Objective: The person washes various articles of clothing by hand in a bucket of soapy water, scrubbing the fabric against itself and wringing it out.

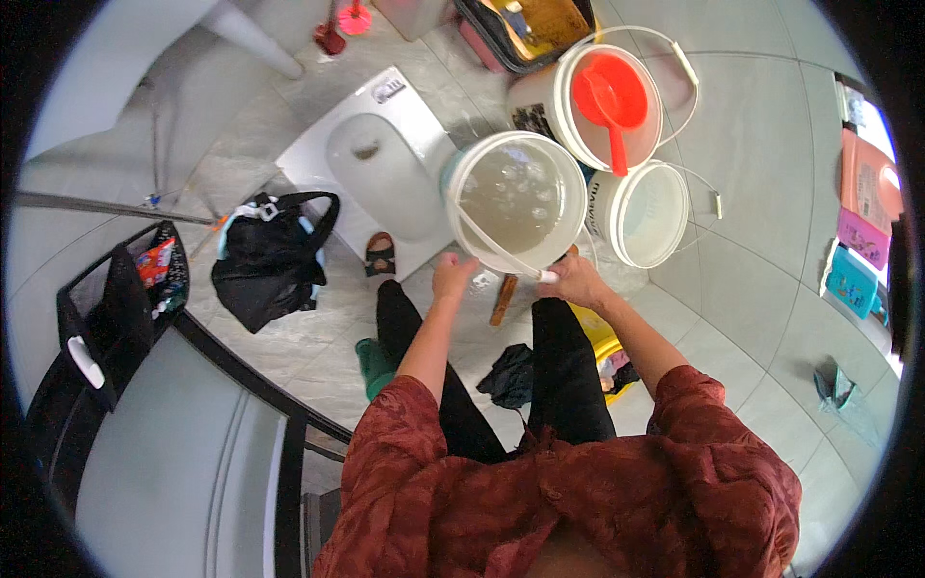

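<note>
A white plastic bucket (576, 206) of cloudy, bubbly water (506, 195) is in front of me, beside and partly over the edge of a white squat toilet pan (372, 191). My right hand (577, 282) is closed at the white grip of its wire handle (498, 244), which lies across the near rim. My left hand (453, 276) is at the bucket's lower left side, fingers curled. Whether it grips the bucket is hidden. Under the bucket, between my hands, a brown wooden-looking strip (504, 300) shows.
Two more white buckets stand at right, one holding a red dipper (611, 94), the other a smaller bucket (654, 213). A black bag (271, 264) lies left. A yellow tub (594, 325) is by my right leg. Toilet brushes (330, 37) stand at the back.
</note>
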A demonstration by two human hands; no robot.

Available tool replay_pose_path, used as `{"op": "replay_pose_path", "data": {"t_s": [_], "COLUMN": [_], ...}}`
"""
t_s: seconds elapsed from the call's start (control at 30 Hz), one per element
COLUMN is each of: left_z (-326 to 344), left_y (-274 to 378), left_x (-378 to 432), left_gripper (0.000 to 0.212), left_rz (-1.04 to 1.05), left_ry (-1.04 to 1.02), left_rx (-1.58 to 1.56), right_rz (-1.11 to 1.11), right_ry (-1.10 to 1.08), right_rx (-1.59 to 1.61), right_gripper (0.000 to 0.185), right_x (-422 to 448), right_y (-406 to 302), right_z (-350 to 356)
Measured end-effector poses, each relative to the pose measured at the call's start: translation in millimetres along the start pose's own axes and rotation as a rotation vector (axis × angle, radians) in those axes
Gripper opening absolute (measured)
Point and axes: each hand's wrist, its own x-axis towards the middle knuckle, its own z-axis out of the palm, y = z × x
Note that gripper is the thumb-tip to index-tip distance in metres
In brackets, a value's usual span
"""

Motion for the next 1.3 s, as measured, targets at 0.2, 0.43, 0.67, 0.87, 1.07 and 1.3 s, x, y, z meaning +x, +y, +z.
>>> {"op": "replay_pose_path", "data": {"t_s": [0.2,0.43,0.67,0.87,1.07,1.3], "left_z": [55,47,23,13,8,7], "left_y": [-4,-5,-32,-32,-23,-6], "left_x": [34,37,25,-30,-94,-148], "left_gripper": [0.042,0.033,0.036,0.035,0.033,0.033], "left_rz": [-0.058,-0.101,-0.016,-0.094,-0.167,-0.182], "left_ry": [0.015,0.114,-0.009,-0.062,-0.129,-0.333], "left_rx": [-0.839,-0.581,-0.370,-0.353,-0.220,-0.444], "right_rz": [0.192,0.262,0.274,0.311,0.353,0.331], "right_ry": [-0.084,-0.118,-0.129,-0.161,-0.202,-0.060], "right_rx": [0.330,0.331,0.399,0.459,0.550,0.580], "right_gripper": [0.032,0.037,0.038,0.036,0.037,0.034], "right_x": [-13,-29,-64,-106,-166,-242], "right_y": [-21,-16,-16,-15,-17,-7], "right_z": [-20,-20,-5,16,11,2]}}
